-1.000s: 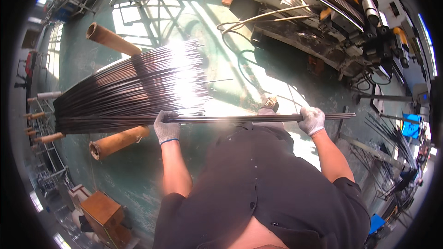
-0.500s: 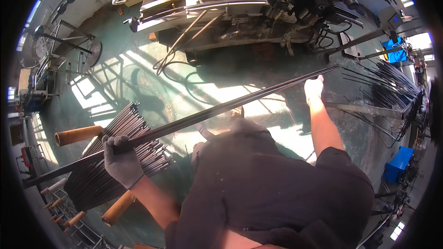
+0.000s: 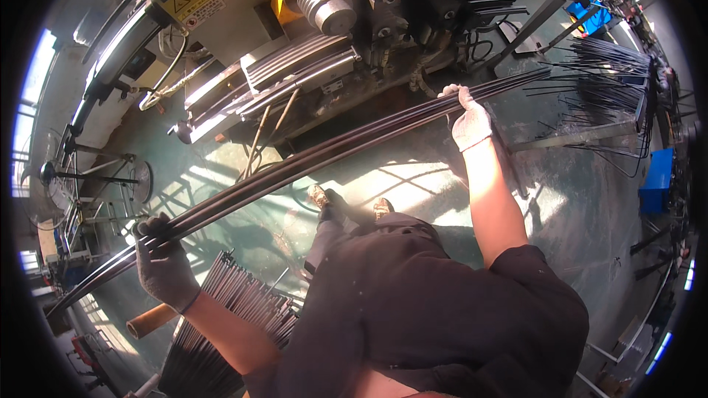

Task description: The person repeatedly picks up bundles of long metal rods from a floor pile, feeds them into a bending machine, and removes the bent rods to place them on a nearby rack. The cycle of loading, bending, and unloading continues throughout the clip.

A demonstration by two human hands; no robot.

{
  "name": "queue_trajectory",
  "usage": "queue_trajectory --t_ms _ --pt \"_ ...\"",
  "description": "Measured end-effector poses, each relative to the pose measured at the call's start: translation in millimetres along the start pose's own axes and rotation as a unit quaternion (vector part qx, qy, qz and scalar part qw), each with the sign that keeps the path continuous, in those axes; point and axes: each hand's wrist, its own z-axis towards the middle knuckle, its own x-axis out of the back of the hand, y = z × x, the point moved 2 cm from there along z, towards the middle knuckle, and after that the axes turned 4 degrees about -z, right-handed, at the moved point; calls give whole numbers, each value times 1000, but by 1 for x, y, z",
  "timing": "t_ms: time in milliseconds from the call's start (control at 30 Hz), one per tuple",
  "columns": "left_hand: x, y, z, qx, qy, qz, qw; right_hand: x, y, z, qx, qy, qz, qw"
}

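Note:
A bundle of long, dark metal rods (image 3: 310, 160) stretches slantwise across the view, from low on the left to higher on the right. My left hand (image 3: 168, 265), in a grey glove, is closed around the bundle near its left end. Toward the other end, my right hand (image 3: 470, 124) grips it in a pale glove, with the thumb on the near side. Between my hands the rods fan slightly apart. Below my left forearm lies a thick stack of similar rods (image 3: 221, 309), partly hidden by that arm.
Ahead stands a machine with a grooved metal roller (image 3: 326, 9) and a long ridged bed (image 3: 295, 63). A rack of thin dark rods (image 3: 608, 77) is at the right, near a blue box (image 3: 656, 180). A brown tube (image 3: 151, 320) juts out by the stack; a fan (image 3: 140, 179) stands left.
Both hands have carried the rods up and forward, nearer the machine, and away from the stack. The rods in the bundle have spread apart a little. My view has shifted toward the machine.

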Motion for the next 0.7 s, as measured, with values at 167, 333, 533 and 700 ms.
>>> queue_trajectory --t_ms 167,333,533,700 --pt "11 -54 61 -8 -84 116 990 -18 -3 45 79 57 26 995" --pt "31 -129 113 -85 -152 434 884 -127 54 41 97 177 -105 974" --pt "25 -153 166 -130 -205 458 855 -155 41 90 58 139 -182 972" --pt "31 -126 206 214 93 -226 946 -121 19 176 112 189 -184 958"
